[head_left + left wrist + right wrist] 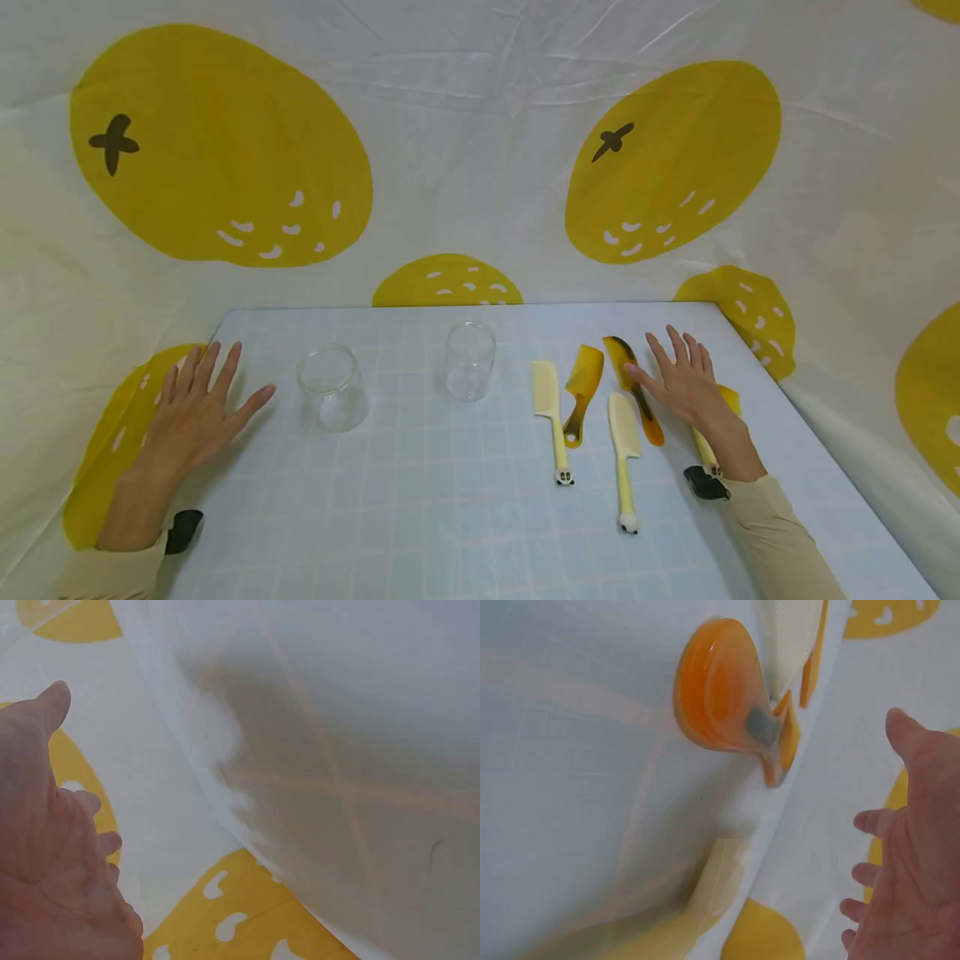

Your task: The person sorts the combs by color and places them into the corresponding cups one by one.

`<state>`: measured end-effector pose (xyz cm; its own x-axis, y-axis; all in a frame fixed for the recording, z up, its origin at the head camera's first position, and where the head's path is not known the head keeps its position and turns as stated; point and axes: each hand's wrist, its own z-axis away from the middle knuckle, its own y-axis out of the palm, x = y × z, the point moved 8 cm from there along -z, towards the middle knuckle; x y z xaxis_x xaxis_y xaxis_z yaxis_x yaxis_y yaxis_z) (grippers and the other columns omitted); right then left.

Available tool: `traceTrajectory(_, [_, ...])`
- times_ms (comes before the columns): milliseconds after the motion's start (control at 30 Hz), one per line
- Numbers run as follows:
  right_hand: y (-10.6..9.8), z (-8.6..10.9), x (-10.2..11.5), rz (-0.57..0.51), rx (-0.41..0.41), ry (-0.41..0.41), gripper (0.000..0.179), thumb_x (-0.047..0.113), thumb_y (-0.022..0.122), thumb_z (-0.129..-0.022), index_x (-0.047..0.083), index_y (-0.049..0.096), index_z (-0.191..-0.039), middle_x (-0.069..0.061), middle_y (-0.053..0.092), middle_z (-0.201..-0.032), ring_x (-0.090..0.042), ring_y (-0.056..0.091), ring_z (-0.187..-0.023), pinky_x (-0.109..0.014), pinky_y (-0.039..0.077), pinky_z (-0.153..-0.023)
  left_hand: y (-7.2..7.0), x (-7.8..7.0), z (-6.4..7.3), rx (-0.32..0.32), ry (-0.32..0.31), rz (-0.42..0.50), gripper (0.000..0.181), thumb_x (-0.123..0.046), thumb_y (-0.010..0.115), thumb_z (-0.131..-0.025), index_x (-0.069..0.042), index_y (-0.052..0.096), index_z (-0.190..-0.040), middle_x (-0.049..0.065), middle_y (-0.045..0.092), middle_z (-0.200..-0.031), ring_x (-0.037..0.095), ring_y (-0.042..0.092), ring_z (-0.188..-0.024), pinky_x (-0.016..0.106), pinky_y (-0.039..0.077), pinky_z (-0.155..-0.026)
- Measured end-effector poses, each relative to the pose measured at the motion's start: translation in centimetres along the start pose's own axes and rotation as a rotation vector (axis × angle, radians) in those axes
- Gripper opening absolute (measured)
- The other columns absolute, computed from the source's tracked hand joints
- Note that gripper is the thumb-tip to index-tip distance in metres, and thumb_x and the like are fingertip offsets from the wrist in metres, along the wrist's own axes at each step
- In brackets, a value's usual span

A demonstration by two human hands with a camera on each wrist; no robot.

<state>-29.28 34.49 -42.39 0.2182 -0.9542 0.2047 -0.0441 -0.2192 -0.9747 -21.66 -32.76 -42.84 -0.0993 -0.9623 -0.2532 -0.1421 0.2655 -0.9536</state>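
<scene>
My left hand (pixel 197 417) is held over the left edge of the table, fingers spread, with nothing in it. To its right stands a wide clear glass (pixel 333 392). Over the right side my right hand (pixel 686 387) is spread and holds nothing. Close by its thumb lies an amber comb with a dark edge (pixel 633 387). A cream comb with a yellow handle (pixel 624 450), a shorter amber comb (pixel 583 392) and another cream comb (pixel 550 400) lie further left. Beneath the right wrist, a yellow-handled comb (pixel 706 450) is partly hidden.
A narrower clear glass (pixel 470 362) stands near the back middle of the table (pixel 420 500), which has a pale checked cover. White cloth (pixel 472 167) with large yellow fruit prints hangs behind and around it.
</scene>
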Motion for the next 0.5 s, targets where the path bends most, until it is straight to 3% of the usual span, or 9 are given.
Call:
traceTrajectory(100, [0.0, 0.1, 0.0, -0.004, -0.022, -0.006, 0.085, 0.058, 0.052, -0.102, -0.004, 0.03, -0.157, -0.036, 0.013, -0.161, -0.059, 0.01, -0.144, -0.072, 0.005, -0.117, -0.5, -0.4, 0.0, -0.055, 0.021, -0.004, 0.092, -0.057, 0.052, -0.102, 0.0, 0.012, -0.163, 0.038, 0.016, -0.159, 0.056, 0.008, -0.147, 0.063, -0.008, -0.122])
traceTrajectory(167, [-0.2, 0.1, 0.1, -0.009, -0.051, -0.018, 0.083, 0.055, 0.054, -0.102, -0.005, 0.033, -0.155, -0.037, 0.017, -0.159, -0.06, 0.013, -0.143, -0.072, 0.008, -0.116, -0.9, -0.7, 0.1, -0.105, 0.03, -0.002, 0.088, -0.053, 0.055, -0.102, 0.004, 0.019, -0.16, 0.041, 0.021, -0.154, 0.06, 0.017, -0.14, 0.068, 0.004, -0.121])
traceTrajectory(333, [-1.2, 0.3, 1.2, -0.034, -0.168, -0.083, 0.067, 0.036, 0.063, -0.102, -0.008, 0.041, -0.147, -0.038, 0.032, -0.15, -0.058, 0.027, -0.138, -0.072, 0.02, -0.114, -2.0, -1.6, 0.2, -0.221, 0.02, 0.033, 0.073, -0.039, 0.062, -0.102, 0.008, 0.035, -0.151, 0.043, 0.036, -0.141, 0.063, 0.034, -0.125, 0.077, 0.032, -0.104])
traceTrajectory(500, [-2.3, 0.1, 2.4, -0.073, -0.282, -0.134, 0.052, 0.018, 0.069, -0.098, -0.01, 0.051, -0.138, -0.036, 0.046, -0.14, -0.055, 0.041, -0.128, -0.072, 0.032, -0.107, -2.6, -2.3, 0.1, -0.275, 0.0, 0.102, 0.062, -0.029, 0.065, -0.101, 0.009, 0.044, -0.145, 0.04, 0.044, -0.135, 0.057, 0.042, -0.121, 0.076, 0.038, -0.098])
